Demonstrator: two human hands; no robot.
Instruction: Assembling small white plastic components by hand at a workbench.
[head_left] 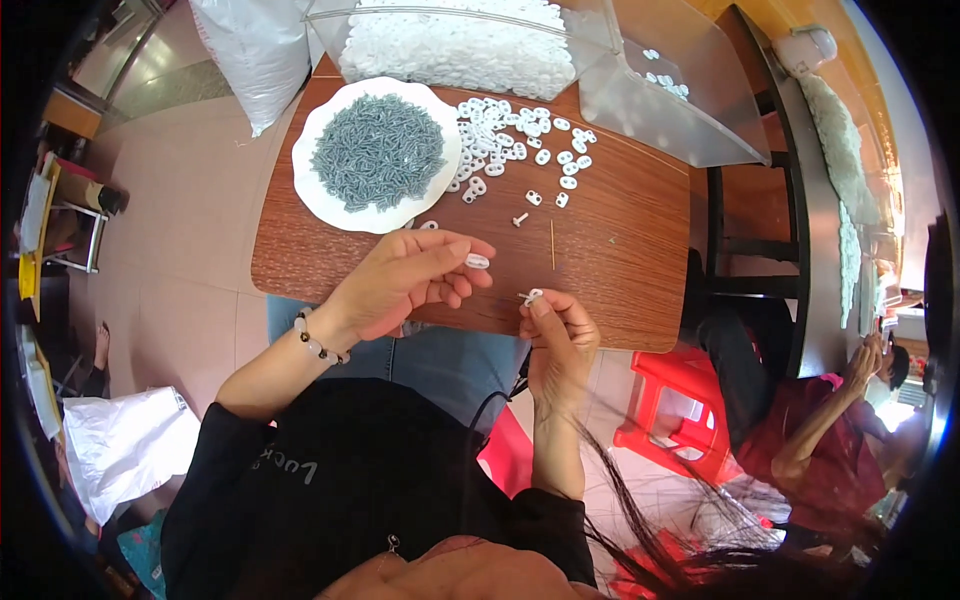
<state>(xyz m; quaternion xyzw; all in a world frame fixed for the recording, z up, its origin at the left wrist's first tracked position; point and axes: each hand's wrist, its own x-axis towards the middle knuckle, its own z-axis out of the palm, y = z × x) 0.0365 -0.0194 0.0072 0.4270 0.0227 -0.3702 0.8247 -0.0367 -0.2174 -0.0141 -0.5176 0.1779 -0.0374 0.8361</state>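
My left hand, above the table's near edge, pinches a small white oval plastic piece between thumb and fingertips. To its right, my right hand is closed on another white two-holed plastic piece; a thin pin-like end sticks out on its left side. Between and beyond the hands lie a small pale screw-shaped piece and a thin golden stick. Loose white two-holed pieces are scattered farther back. A white scalloped plate holds a heap of small grey-green ridged pieces.
A clear bin of white pieces stands at the table's back, beside another clear bin. A red stool is at right, near a seated person. White sacks stand on the floor.
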